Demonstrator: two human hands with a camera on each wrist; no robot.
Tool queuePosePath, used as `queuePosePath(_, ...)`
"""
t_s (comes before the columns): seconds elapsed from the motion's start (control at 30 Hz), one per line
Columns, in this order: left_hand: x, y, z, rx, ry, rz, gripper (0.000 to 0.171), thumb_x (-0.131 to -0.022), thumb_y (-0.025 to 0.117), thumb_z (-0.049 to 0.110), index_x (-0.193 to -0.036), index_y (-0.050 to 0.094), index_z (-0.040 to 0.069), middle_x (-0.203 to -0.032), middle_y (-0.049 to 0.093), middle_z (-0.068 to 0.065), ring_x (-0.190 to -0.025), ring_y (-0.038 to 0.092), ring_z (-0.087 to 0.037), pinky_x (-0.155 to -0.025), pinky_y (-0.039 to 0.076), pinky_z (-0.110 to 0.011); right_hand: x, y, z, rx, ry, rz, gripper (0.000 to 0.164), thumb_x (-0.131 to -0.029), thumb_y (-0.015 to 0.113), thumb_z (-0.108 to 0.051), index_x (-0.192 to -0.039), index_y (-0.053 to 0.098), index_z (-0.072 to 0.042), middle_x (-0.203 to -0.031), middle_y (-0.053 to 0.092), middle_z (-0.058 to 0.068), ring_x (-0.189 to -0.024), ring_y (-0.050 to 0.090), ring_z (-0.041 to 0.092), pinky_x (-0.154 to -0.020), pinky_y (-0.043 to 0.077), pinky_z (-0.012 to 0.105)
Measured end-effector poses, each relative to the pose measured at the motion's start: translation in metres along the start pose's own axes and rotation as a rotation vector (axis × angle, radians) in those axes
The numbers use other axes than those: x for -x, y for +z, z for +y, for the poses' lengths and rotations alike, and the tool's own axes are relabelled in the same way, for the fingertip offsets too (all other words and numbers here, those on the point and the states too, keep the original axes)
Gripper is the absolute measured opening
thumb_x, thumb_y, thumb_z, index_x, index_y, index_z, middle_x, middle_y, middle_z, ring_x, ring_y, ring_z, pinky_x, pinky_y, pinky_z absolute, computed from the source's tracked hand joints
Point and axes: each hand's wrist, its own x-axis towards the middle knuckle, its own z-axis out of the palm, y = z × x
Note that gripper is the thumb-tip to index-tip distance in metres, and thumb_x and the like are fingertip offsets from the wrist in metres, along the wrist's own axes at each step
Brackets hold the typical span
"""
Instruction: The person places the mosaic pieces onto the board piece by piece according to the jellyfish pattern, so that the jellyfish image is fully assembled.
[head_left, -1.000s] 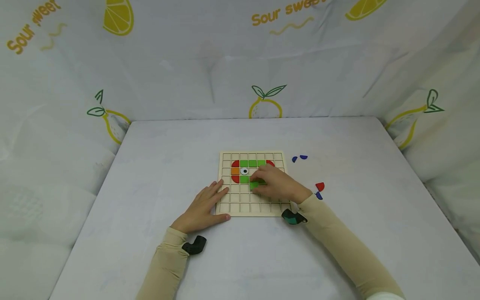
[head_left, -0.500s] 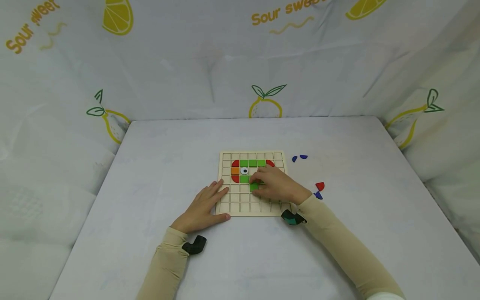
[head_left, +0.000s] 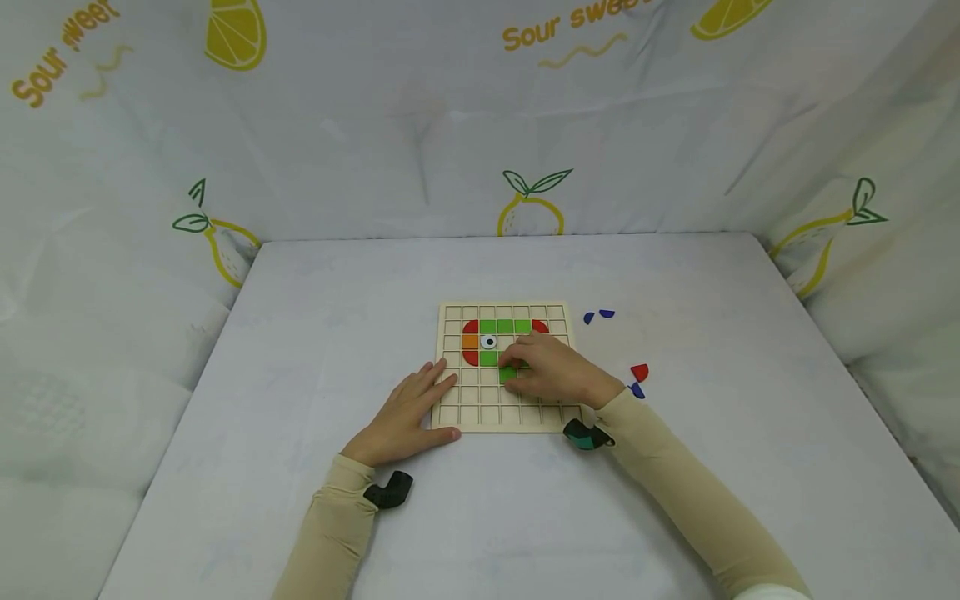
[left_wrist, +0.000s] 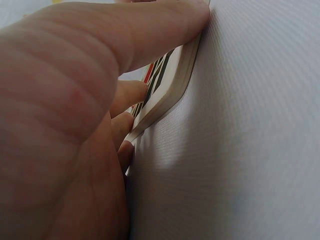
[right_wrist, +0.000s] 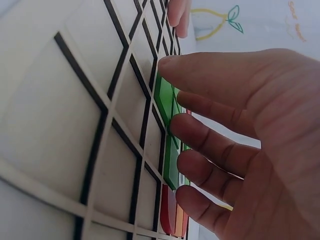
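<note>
A pale square grid board lies on the white table. Red, green and orange pieces and a round eye piece sit in its cells. My right hand is over the board's right half, thumb and fingertips pinching a green square tile; the right wrist view shows this green tile right by the thumb. The palm hides some cells. My left hand rests along the board's left edge, fingers extended, thumb at the near left corner. Board edge and thumb touch in the left wrist view.
Right of the board lie two small blue pieces near its far corner. A red quarter piece and another blue piece lie beside the right wrist. A lemon-print cloth hangs behind the table.
The green tile at my right fingertips has settled slightly, from tilted to flatter against the board. My left hand and the board have stayed in place.
</note>
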Motion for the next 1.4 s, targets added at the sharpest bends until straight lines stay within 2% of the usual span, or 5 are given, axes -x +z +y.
queuePosePath(0.3,-0.002,0.001,-0.002,-0.009,0.004,-0.003,0.086,-0.092,0.070,0.047,-0.161,0.029,0.019,-0.173,0.007,0.002,-0.161,0.003,-0.024,-0.131,0.007,-0.052,0.005,-0.009,0.001,-0.142,-0.041,-0.001,0.028,-0.094,0.074,-0.024,-0.120,0.072,-0.014,-0.119,0.069,-0.003,-0.115,0.058,0.017,-0.100,0.053,0.038)
queuePosePath(0.53,-0.003,0.002,-0.003,-0.015,0.003,-0.009,0.086,-0.092,0.070,0.046,-0.162,0.028,0.019,-0.173,0.007,0.002,-0.161,0.003,-0.024,-0.131,0.006,-0.052,0.021,-0.022,-0.006,-0.274,-0.072,0.018,0.029,-0.096,0.071,-0.019,-0.123,0.070,-0.009,-0.121,0.070,0.003,-0.108,0.061,0.018,-0.095,0.054,0.039)
queuePosePath(0.77,-0.004,0.003,-0.002,-0.004,0.015,0.003,0.084,-0.092,0.071,0.044,-0.161,0.030,0.018,-0.173,0.009,-0.001,-0.161,0.004,-0.027,-0.130,0.007,-0.054,0.042,-0.036,-0.007,-0.248,-0.070,0.075,0.026,-0.099,0.065,-0.015,-0.124,0.068,-0.010,-0.118,0.068,0.005,-0.103,0.058,0.020,-0.087,0.055,0.034)
queuePosePath(1.03,-0.003,0.003,-0.001,-0.001,0.000,-0.008,0.085,-0.092,0.071,0.044,-0.161,0.029,0.018,-0.173,0.009,0.000,-0.161,0.004,-0.026,-0.131,0.007,-0.051,0.068,-0.049,0.006,-0.240,-0.035,0.119,0.022,-0.099,0.064,-0.015,-0.120,0.068,-0.012,-0.112,0.069,0.003,-0.098,0.058,0.016,-0.074,0.053,0.027)
queuePosePath(1.4,-0.002,0.002,-0.002,-0.003,-0.002,-0.008,0.087,-0.092,0.071,0.046,-0.162,0.027,0.020,-0.173,0.007,0.002,-0.161,0.002,-0.024,-0.131,0.006,-0.051,0.097,-0.060,0.032,-0.161,0.066,0.156,0.025,-0.101,0.062,-0.015,-0.125,0.067,-0.010,-0.111,0.068,0.003,-0.098,0.057,0.016,-0.079,0.054,0.027)
